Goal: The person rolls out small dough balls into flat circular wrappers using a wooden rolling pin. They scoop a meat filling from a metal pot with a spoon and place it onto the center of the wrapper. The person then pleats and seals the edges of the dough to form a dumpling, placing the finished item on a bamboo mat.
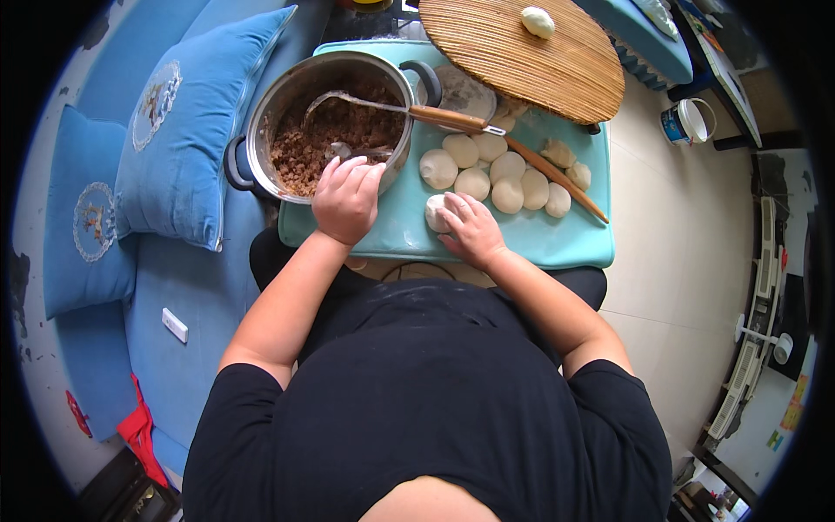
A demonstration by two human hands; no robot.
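Note:
My left hand (346,203) is at the near right rim of a steel pot (256,147), palm down with its fingers bent. Minced filling (293,163) lies inside, and a metal spoon (359,151) rests on it just beyond my fingertips. Whether those fingers hold anything is hidden. My right hand (475,231) has its fingers and thumb around the right side of a pale dough ball (436,213) on the turquoise tabletop (391,238). Several flattened dough pieces (507,168) lie just past that hand, some overlapping.
A wooden-handled ladle (450,117) rests across the pot's right rim. Beside the dough lies a rolling pin (561,179). One filled bun (537,23) sits on a round slatted tray (522,65) at the back. A blue sofa (189,280) borders the left side.

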